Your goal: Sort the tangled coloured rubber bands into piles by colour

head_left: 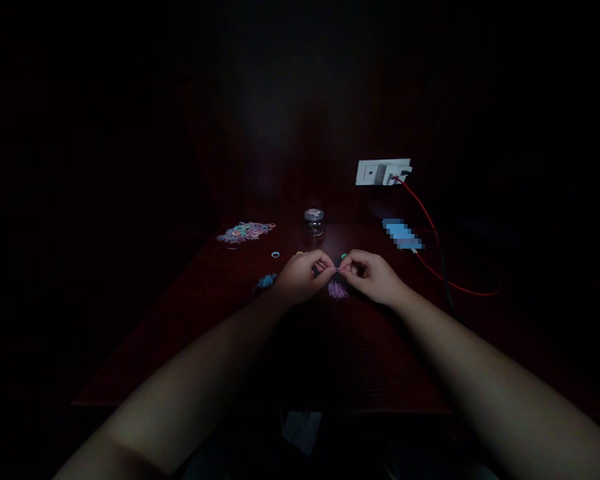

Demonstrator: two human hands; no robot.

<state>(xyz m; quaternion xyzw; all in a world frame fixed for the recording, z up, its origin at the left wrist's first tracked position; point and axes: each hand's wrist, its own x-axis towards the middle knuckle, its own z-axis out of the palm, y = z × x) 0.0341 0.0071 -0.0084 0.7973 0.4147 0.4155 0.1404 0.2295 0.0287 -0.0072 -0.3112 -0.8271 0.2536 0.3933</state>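
On the far left, a messy pile of small, thin, stretchy-looking bands in many colours (247, 231) lies on the dark red, shiny table (220, 347). Nearer the left hand (303, 277) is a small heap of thin blue bands (266, 281), with a pale blue ring (275, 255) just behind it. The left hand's thumb and finger pinch one end of a tiny, thin, pale strand (337, 269). It may be a band; it is too small to tell. It is in the air between the hands, near the small heap of thin purple bands (338, 289). The right hand (377, 277) pinches the other end. I think soft, tight pinches and slow, small pulls would work best, because a hard tug could snap it or make it fly off.
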